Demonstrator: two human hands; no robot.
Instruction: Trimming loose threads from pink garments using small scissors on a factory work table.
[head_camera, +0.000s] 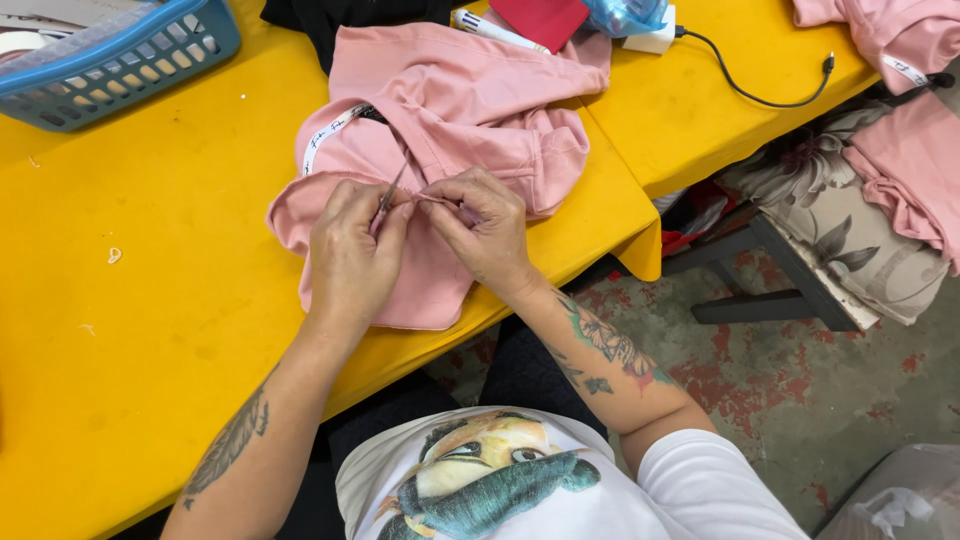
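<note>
A pink garment (450, 110) lies bunched on the yellow table (150, 300), a white printed tape (325, 135) running along its neck. My left hand (350, 255) rests on the garment and grips small metal snips (388, 200), their tips pointing up toward the fabric. My right hand (485, 230) pinches a fold of the pink fabric right beside the snips' blades. Both hands touch at the fingertips over the garment's lower part.
A blue plastic basket (120, 60) stands at the table's back left. A white charger with black cable (750, 90), a red cloth (540, 20) and dark fabric lie at the back. More pink garments (900, 150) lie on a floral cushioned bench (830, 220) at right.
</note>
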